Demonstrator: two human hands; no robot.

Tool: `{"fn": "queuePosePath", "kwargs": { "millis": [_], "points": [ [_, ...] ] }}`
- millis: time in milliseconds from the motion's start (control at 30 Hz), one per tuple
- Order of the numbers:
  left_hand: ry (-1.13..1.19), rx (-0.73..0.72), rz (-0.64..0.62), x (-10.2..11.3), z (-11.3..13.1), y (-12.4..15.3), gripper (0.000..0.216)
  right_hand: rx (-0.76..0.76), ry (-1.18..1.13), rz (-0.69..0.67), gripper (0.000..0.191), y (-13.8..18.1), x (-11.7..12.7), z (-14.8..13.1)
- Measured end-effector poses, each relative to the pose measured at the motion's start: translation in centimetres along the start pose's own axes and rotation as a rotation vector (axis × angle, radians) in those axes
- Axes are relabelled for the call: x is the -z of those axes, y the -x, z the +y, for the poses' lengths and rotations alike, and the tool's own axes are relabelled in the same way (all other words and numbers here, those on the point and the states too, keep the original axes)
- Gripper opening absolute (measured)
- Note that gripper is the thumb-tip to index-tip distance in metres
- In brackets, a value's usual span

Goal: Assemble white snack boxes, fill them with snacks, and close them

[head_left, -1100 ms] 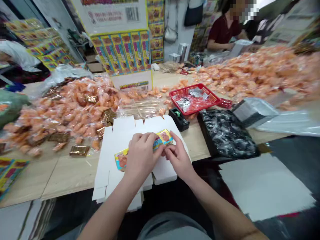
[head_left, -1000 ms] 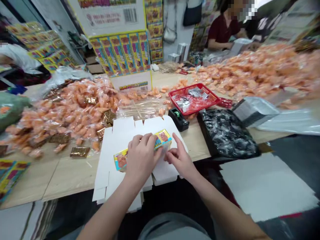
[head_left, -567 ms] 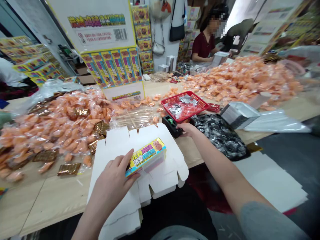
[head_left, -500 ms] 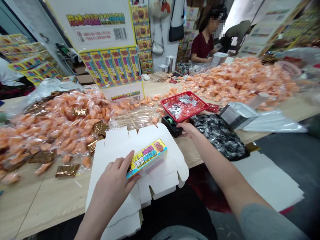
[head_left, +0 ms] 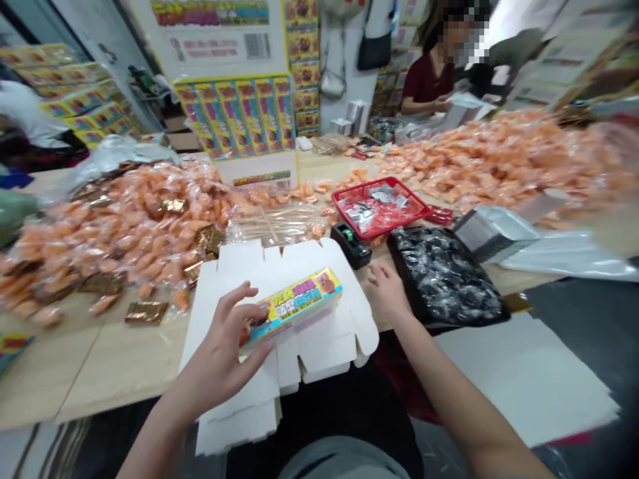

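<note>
A small printed carton point(head_left: 299, 299) in yellow, blue and pink lies across flat white die-cut cardboard sheets point(head_left: 229, 273). My left hand point(head_left: 224, 349) is at the carton's left end, its fingers spread and raised, the thumb low by the near side; its hold looks loosened. My right hand point(head_left: 389, 293) hovers over the table edge, just nearer than a black tape dispenser point(head_left: 351, 245) with a green core. Its fingers are loosely bent and apart, with nothing visible in them, though a bit of clear tape could not be made out.
A red basket point(head_left: 379, 229) of small packets stands behind the dispenser. On the right are a black tray point(head_left: 444, 276) of wrapped pieces and a silver-grey stack point(head_left: 492, 233). Orange wrapped pieces point(head_left: 130, 226) heap up left; a display box point(head_left: 224, 126) stands behind. A person point(head_left: 426, 80) sits opposite.
My right hand has drawn back from the tape dispenser toward me. My left fingers have lifted and spread, baring more of the carton's left end. The view has shifted slightly.
</note>
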State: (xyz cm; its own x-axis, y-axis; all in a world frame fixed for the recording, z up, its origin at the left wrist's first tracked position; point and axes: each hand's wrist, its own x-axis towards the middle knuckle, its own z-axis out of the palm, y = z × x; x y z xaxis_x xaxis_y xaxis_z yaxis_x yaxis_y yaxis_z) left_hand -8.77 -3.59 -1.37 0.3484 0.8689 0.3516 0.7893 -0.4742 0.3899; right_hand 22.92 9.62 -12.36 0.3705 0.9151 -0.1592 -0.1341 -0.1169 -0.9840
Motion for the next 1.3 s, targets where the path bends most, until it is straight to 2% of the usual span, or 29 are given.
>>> {"fn": "queuePosePath", "kwargs": {
  "millis": [67,167,267,367,500,667,800,900,1067,1233,1300],
  "points": [
    [-0.053,-0.065,0.11,-0.1,0.1,0.9,0.02,0.073,0.051,-0.086,0.03,4.0,0.4,-2.1],
    [-0.204,-0.143,0.289,-0.6,0.1,2.0,0.033,0.167,0.136,-0.359,0.031,10.2,-0.8,-5.1],
    [-0.198,-0.172,0.332,-1.0,0.2,2.5,0.033,0.05,0.037,-0.641,0.049,15.4,-4.3,-6.5],
    [-0.109,-0.158,0.316,-0.7,0.5,2.8,0.029,-0.046,-0.035,-0.703,0.079,18.0,-8.0,-6.3],
    [0.024,-0.113,0.255,0.1,0.7,3.3,0.027,-0.007,-0.001,-0.635,0.087,18.7,-10.1,-5.9],
    [0.034,-0.009,0.184,0.3,1.1,2.7,0.034,0.075,0.139,-0.622,0.08,18.7,-9.7,-5.8],
    [0.048,0.189,0.194,0.0,1.8,0.9,0.026,0.19,0.253,-0.655,0.07,18.2,-9.2,-5.6],
    [0.022,0.277,0.227,-0.3,2.0,-0.2,0.013,0.208,0.243,-0.711,0.067,17.9,-8.9,-5.5],
    [0.058,0.261,0.155,-0.3,1.9,-0.6,0.015,0.217,0.199,-0.736,0.066,17.9,-8.8,-4.8],
    [-0.003,0.151,0.237,-0.7,1.6,0.1,0.019,0.126,0.154,-0.783,0.074,17.9,-7.2,-3.6],
    [-0.059,0.113,0.264,-1.3,1.4,0.4,0.02,0.162,0.212,-0.769,0.075,17.6,-6.2,-3.6]
  ]
}}
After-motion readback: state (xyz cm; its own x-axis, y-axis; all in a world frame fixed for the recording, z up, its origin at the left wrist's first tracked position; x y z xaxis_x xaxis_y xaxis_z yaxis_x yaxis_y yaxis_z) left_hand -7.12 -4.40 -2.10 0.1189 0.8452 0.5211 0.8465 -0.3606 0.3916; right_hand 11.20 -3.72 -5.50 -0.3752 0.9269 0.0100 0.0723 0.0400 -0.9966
